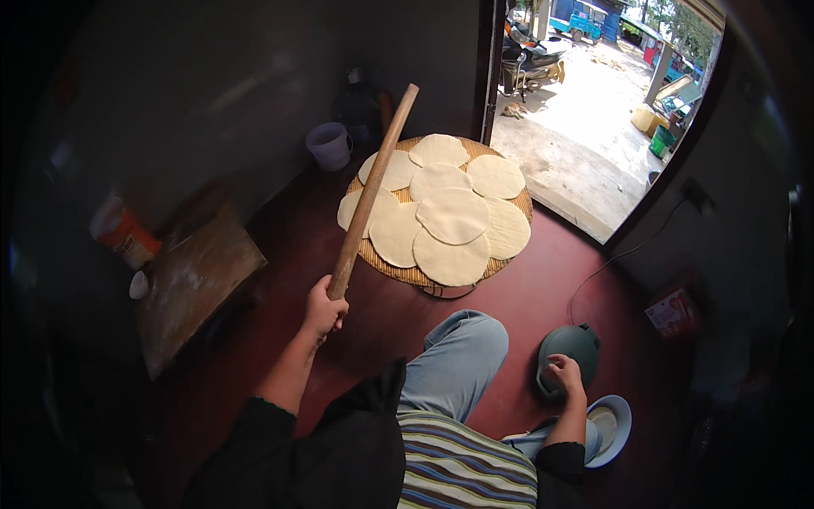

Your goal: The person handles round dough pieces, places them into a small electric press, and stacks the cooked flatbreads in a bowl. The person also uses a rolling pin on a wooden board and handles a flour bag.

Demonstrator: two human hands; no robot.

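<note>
My left hand (326, 310) grips the lower end of a long wooden rolling pin (375, 184), which slants up and right past the left side of a round woven tray (407, 275). Several flat dough rounds (452, 216) lie overlapping on the tray. At the right, my right hand (563, 373) is over the edge of a round dark green lidded appliance (575, 347) with a cord; its fingers are curled, and whether they touch it is unclear. Beside my right forearm, partly hidden, is a light bowl (620, 445) with pale contents.
A floured wooden board (197, 280) is at the left, near an orange and white bucket (124, 232) and a small white cup or bowl (138, 285). A white mug-like pail (329, 145) stands by the wall. A red box (673, 313) sits right, below the open doorway (572, 210).
</note>
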